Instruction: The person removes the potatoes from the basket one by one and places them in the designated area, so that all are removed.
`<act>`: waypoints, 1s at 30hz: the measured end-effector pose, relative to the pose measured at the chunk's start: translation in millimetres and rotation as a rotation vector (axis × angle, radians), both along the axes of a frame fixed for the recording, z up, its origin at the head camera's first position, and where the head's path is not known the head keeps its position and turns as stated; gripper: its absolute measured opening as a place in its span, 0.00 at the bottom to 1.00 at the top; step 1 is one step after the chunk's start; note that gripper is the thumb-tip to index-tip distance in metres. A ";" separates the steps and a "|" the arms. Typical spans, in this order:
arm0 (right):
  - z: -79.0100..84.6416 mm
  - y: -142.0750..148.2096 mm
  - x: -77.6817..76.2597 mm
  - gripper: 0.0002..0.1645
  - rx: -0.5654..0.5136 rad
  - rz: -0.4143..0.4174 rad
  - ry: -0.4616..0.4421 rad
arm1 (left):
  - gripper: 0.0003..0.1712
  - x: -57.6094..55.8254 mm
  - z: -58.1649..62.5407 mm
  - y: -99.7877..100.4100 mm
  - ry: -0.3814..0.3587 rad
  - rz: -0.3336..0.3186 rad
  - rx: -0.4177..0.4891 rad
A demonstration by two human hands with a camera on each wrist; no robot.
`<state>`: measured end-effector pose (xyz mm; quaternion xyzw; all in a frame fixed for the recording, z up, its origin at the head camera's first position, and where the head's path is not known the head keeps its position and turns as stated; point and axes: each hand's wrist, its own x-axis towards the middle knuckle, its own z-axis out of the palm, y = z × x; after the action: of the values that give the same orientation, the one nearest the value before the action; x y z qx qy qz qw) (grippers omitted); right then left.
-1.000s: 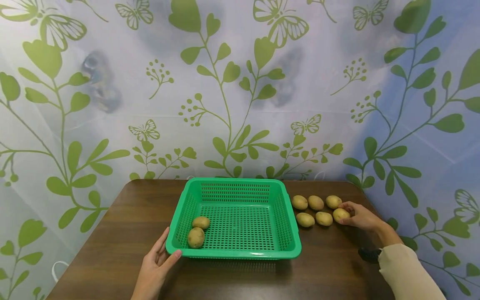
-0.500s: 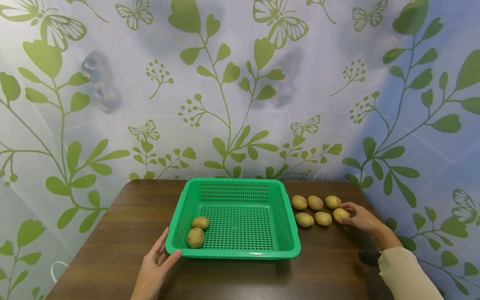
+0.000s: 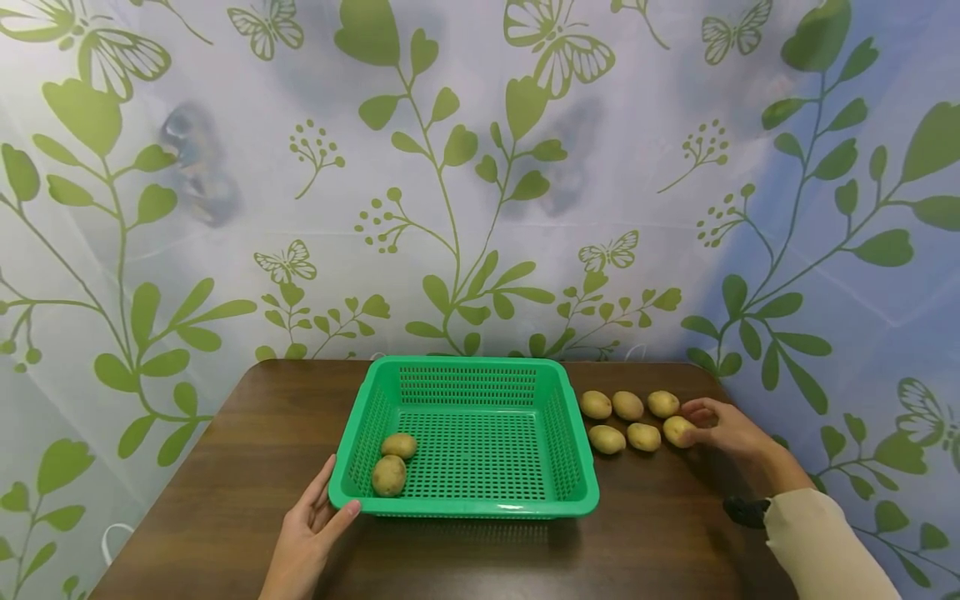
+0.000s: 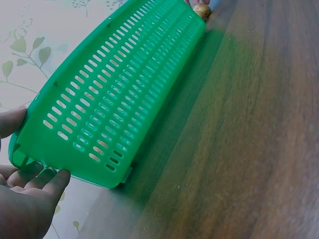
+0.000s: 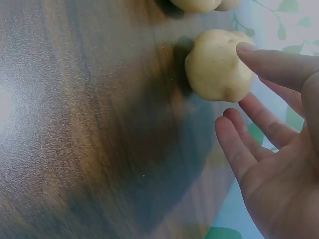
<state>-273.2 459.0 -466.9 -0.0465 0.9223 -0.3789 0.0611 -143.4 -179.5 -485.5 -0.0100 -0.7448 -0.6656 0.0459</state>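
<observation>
In the head view a green plastic basket (image 3: 465, 507) stands on the table, with two potatoes, one round (image 3: 388, 476) and one oval (image 3: 399, 446), near its left side. My left hand (image 3: 303, 533) grips the basket's front left corner, thumb over the rim and fingers underneath, as the left wrist view shows. To the right, several potatoes lie in two rows. My right hand (image 3: 731, 433) is at the nearest right one, a pale potato (image 5: 219, 64). Its fingers are spread and fairly straight, with the thumb tip over the potato's side; firm contact is unclear.
The other loose potatoes, such as the back left one (image 3: 596, 405), sit close to the basket's right wall. Behind the brown wooden table (image 3: 465, 567) hangs a leaf-patterned curtain (image 3: 465, 208). A dark band (image 3: 746, 510) is at my right wrist.
My right hand's fingers have loosened and drawn slightly back to the right from the front right potato, which stays in its row. The left hand and basket have not visibly moved.
</observation>
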 end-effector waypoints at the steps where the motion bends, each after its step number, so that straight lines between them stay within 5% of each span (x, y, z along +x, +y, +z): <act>1: 1.4 0.3 -0.2 0.32 0.010 0.006 0.011 | 0.44 0.0 -0.2 -0.1 0.003 -0.001 0.002; 14: 19.7 -7.4 -5.4 0.34 0.066 0.086 0.063 | 0.43 0.8 -2.2 -0.1 0.052 -0.008 0.016; 30: 48.2 -52.0 -19.1 0.27 0.067 0.208 0.146 | 0.44 1.1 -0.3 0.3 0.050 -0.015 0.031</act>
<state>-292.3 407.0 -418.7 -0.1670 0.9266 -0.3351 0.0343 -142.2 -179.2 -485.8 -0.0313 -0.7330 -0.6769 0.0595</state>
